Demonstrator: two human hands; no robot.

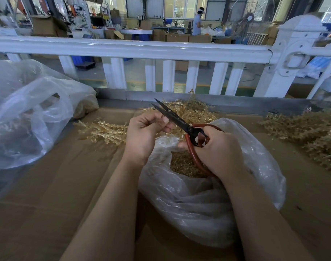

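My right hand [220,151] grips the red handles of black scissors [172,114], whose blades stand slightly apart and point up-left. My left hand [144,134] has its fingers curled, pinching something small right against the blades; the piece itself is too small to make out. Both hands hover over a clear plastic bag [208,204] whose open mouth shows small tan cut pieces [181,164]. A pile of tan plastic sprigs [104,130] lies on the cardboard-covered table [57,194] behind my hands.
A large crumpled clear bag [29,113] sits at the left. More tan sprigs [311,136] are heaped at the right. A white railing [161,51] runs along the table's far edge. Beyond it a person [197,21] stands among cardboard boxes.
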